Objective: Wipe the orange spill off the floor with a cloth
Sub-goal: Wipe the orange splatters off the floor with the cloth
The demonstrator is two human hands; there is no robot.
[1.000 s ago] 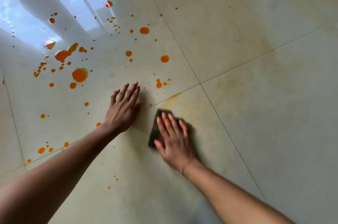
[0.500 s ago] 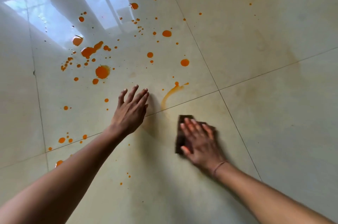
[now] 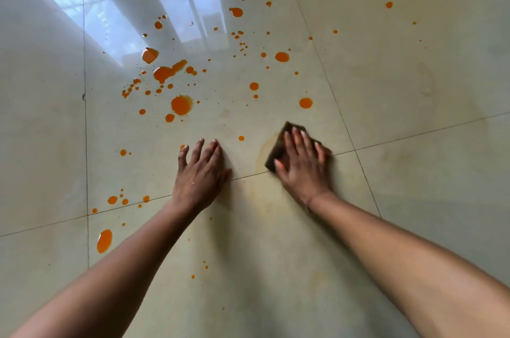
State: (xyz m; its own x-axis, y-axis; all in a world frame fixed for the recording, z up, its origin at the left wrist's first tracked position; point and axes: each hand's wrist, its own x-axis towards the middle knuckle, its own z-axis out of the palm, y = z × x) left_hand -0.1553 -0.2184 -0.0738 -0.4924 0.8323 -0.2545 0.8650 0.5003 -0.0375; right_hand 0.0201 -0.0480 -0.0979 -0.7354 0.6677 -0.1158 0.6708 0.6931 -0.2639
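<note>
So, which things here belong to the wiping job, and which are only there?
Job: dark cloth, orange spill, tiled floor, right hand pressing the cloth, left hand flat on the floor.
Only there: window reflection, grout lines.

Both arms are stretched forward and down, bare from the lower edge of the view up to the wrists. The left forearm [image 3: 110,268] is brought in from the lower left, and the left grip [image 3: 200,177] is laid palm down on the floor [image 3: 414,199]. Its fingers [image 3: 212,150] are held straight and slightly spread, and the thumb is set out to the right. The right forearm [image 3: 400,255] is brought in from the lower right. The right grip [image 3: 302,169] is pressed flat on the cloth [image 3: 277,152], fingers straight and close together, pointed away from the body. Its thumb is placed at the near left edge of the cloth. The right grip is seen a little blurred. The two grips are kept apart, side by side.
</note>
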